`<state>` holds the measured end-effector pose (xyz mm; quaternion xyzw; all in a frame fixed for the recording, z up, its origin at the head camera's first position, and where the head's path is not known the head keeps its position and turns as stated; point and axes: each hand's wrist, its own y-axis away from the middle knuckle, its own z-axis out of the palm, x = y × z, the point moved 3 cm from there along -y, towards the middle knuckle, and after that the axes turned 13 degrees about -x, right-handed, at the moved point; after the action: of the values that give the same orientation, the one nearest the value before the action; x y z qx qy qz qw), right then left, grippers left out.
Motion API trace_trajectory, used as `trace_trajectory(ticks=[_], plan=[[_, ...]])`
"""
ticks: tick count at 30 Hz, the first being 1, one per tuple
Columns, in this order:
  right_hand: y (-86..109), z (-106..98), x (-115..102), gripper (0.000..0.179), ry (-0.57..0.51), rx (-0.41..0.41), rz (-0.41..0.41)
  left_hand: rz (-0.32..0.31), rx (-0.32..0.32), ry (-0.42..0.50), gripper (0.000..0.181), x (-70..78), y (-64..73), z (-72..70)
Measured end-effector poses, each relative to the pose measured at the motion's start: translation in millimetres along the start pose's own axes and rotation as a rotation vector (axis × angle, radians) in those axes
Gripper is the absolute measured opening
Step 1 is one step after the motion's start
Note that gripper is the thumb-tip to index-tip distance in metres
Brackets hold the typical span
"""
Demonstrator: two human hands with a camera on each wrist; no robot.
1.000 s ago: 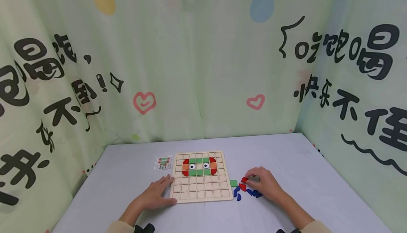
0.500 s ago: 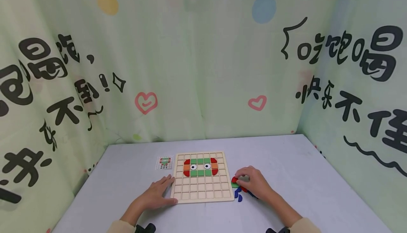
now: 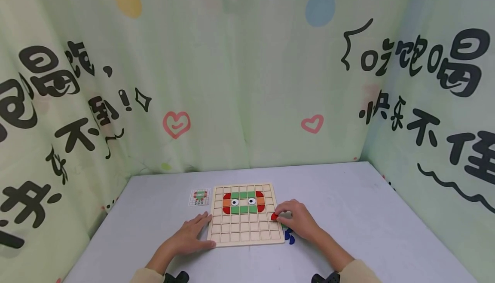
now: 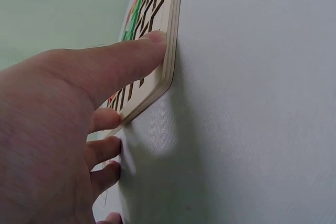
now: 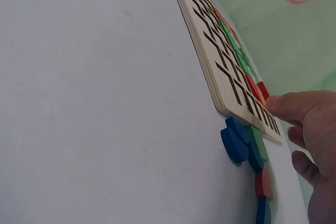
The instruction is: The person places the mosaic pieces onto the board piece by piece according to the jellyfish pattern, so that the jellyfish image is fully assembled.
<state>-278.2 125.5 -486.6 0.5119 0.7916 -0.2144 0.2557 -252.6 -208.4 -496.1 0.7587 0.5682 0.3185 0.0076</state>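
Observation:
A wooden grid board (image 3: pixel 247 232) lies on the table, with red, orange and green pieces and two eye pieces (image 3: pixel 252 201) set in its upper rows. My left hand (image 3: pixel 188 234) rests at the board's left side, fingers extended, thumb (image 4: pixel 142 53) on the near corner region. Between thumb and fingertips my right hand (image 3: pixel 300 219) pinches a red rounded piece (image 3: pixel 274 217) over the board's right edge. Beside that edge, in the right wrist view, lie blue pieces (image 5: pixel 234 144), a green piece (image 5: pixel 258 142) and another red piece (image 5: pixel 264 183).
A small picture card (image 3: pixel 200 197) showing a coloured figure on a grid lies left of the board. The white table (image 3: pixel 325 180) extends around it, with a printed curtain (image 3: pixel 247 81) behind and at both sides.
My right hand has carried the red rounded piece leftward, from the loose pieces to above the board's right edge. My left hand has stayed at the board's left side.

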Motion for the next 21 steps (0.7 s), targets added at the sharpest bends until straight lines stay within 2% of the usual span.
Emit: trace_trajectory(ticks=[9, 16, 21], plan=[[-9.8, 12.0, -14.3, 0.013, -0.037, -0.011, -0.029, 0.001, -0.003, 0.001, 0.088, 1.5, 2.8, -1.3], [-17.9, 20.5, -25.5, 0.009, -0.043, -0.024, -0.118, -0.016, -0.008, 0.002, 0.088, 0.9, 2.2, -0.4], [-22.2, 25.3, -32.2, 0.007, -0.040, -0.041, -0.131, -0.015, -0.009, 0.003, 0.088, 2.9, 3.9, -2.4]])
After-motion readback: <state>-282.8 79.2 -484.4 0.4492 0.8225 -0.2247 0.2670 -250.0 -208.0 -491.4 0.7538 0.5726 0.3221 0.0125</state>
